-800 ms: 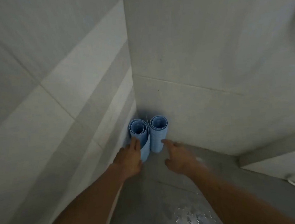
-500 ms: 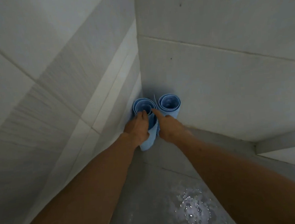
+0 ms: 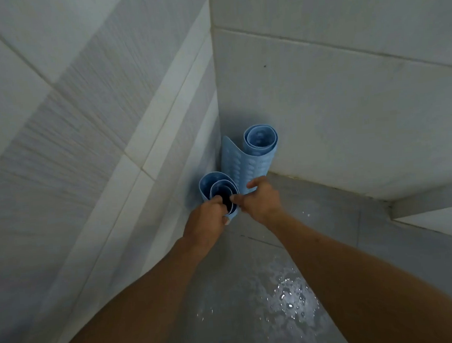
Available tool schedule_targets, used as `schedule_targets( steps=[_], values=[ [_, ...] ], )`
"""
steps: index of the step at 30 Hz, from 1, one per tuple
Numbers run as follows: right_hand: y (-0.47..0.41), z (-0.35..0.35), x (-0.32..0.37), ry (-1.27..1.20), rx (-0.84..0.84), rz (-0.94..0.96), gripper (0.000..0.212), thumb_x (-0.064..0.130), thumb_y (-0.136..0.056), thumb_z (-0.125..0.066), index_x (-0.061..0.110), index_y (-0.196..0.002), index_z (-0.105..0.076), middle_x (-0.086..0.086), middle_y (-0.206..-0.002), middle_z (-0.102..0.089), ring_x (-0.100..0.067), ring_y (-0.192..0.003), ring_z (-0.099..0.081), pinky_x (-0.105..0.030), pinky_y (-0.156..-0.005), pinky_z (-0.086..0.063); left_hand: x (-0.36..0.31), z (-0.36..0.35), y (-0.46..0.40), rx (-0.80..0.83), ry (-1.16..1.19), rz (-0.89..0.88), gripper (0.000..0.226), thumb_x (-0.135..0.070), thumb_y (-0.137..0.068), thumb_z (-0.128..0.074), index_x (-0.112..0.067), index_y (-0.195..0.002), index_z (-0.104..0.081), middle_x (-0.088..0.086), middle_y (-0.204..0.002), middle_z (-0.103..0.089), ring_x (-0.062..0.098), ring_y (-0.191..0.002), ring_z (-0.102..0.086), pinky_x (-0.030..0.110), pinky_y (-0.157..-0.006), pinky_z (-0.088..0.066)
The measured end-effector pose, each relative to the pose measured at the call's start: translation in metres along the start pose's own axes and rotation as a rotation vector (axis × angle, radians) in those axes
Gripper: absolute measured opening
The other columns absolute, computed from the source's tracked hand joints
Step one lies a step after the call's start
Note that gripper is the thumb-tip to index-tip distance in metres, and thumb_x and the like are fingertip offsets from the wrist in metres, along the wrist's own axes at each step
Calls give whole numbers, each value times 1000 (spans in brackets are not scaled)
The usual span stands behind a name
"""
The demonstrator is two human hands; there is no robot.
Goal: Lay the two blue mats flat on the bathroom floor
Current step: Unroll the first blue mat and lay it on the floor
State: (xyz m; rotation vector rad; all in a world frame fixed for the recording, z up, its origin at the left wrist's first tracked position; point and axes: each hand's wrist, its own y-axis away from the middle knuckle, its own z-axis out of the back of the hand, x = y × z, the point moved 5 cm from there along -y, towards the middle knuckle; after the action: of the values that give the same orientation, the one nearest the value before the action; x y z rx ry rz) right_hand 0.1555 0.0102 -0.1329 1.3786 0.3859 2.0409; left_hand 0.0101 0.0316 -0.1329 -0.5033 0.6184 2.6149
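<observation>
Room: tiled bathroom corner, wet grey floor (image 3: pixel 256 290) under the arms.
Near mat (image 3: pixel 218 191): rolled, standing upright, right at the fingertips.
Left hand (image 3: pixel 206 221): closed on its top rim.
Right hand (image 3: pixel 260 198): pinching the same rim, nearer the far one.
Far mat (image 3: pixel 256 155): upright, just beyond, partly unrolled against the wall.
Next: probably lift it straight up, then unroll.

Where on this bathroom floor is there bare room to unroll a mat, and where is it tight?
Bare floor runs from the corner toward the viewer, bordered by the right wall's base and the low ledge; the wet patch lies within it. The corner is crowded: the standing mat, the lifted roll, left hand and right hand.
</observation>
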Motion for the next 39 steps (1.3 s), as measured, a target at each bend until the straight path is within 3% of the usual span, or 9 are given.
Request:
schedule_targets(
  steps=[3,7,11,14,20,23,25,30,39],
  values=[
    [15,13,-28,-249,79,-177,54,13,-76,-86,9,-118,-53,-7,-101,-62,-26,-90,-72,-37,-80,-62,-14,-11,13,67,54,33,19,-17,-90,-58,-13,-108,-62,0,-102,-68,17,-90,-64,28,-77,-50],
    [51,47,-62,-341,224,-189,20,8,-86,-76,3,-104,-71,-15,-103,-74,-22,-89,-73,-25,-74,-62,-53,-21,37,154,27,-63,11,-18,-88,-63,-12,-97,-68,-2,-97,-66,14,-90,-62,22,-72,-42],
    [91,89,-109,-318,228,-279,30,44,-94,-65,19,-109,-70,-3,-108,-73,-18,-99,-68,-42,-92,-57,-112,-32,80,236,17,-225,16,-22,-84,-70,-7,-88,-68,2,-94,-65,18,-88,-61,23,-70,-37],
    [121,129,-135,-261,204,-281,45,61,-87,-64,25,-115,-65,0,-108,-72,-22,-99,-70,-42,-81,-60,-166,-50,119,337,-40,-356,27,-33,-79,-72,-7,-84,-67,1,-91,-62,20,-87,-60,27,-69,-40],
    [192,212,-204,-181,161,-202,24,10,-97,-63,-3,-117,-65,-18,-101,-69,-23,-75,-67,-31,-69,-61,-254,-93,192,353,-167,-463,77,-88,-65,-44,-16,-85,-63,-6,-93,-62,14,-81,-59,31,-74,-49],
    [225,238,-238,95,218,-75,32,7,-95,-65,2,-126,-64,-8,-107,-67,-20,-98,-65,-29,-90,-55,-283,-121,217,318,-197,-437,83,-94,-64,-30,-17,-81,-57,-4,-88,-62,18,-77,-59,35,-70,-49],
    [242,245,-269,270,239,-45,40,16,-94,-68,13,-133,-62,-2,-123,-67,-17,-117,-62,-30,-107,-46,-307,-146,233,349,-250,-447,76,-90,-70,-30,-17,-78,-52,-1,-90,-62,18,-75,-56,31,-65,-42],
    [276,247,-337,462,227,6,51,14,-94,-59,23,-144,-52,-3,-145,-55,-24,-135,-51,-33,-115,-37,-334,-205,257,355,-362,-388,38,-49,-98,-44,-15,-101,-60,3,-107,-65,24,-95,-62,32,-74,-40],
    [275,227,-381,880,180,133,54,9,-96,-54,22,-147,-39,-10,-140,-49,-35,-126,-52,-45,-98,-47,-325,-250,277,297,-433,-357,18,-21,-95,-46,-7,-95,-58,6,-105,-60,30,-88,-61,35,-74,-43]
  ],
)
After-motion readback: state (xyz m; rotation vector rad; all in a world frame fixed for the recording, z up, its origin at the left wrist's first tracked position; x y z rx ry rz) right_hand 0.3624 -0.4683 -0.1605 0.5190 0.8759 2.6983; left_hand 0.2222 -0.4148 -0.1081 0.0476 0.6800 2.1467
